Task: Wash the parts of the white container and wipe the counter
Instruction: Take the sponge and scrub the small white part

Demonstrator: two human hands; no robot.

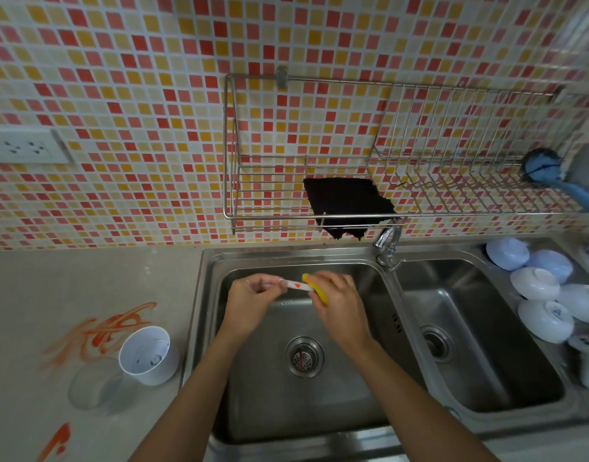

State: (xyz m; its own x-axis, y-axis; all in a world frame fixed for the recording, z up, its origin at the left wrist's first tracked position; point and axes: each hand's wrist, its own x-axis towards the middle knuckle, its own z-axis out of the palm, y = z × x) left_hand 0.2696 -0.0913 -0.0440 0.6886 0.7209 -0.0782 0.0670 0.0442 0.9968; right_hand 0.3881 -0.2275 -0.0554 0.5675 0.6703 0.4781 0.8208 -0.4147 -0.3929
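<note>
Two hands over sink: left hand [249, 296] pinches white part [298, 286], long axis left-right; right hand [336, 300] grips yellow sponge [316, 288].

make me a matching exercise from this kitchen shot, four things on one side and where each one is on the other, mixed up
Things:
1. white cup
2. black cloth
3. yellow sponge
4. white bowls

Places:
A. in the wire rack on the wall
B. in the right hand, over the sink
C. on the counter left of the sink, beside orange smears
D. upside down, right of the sink

Pairs: 1-C, 2-A, 3-B, 4-D
</note>
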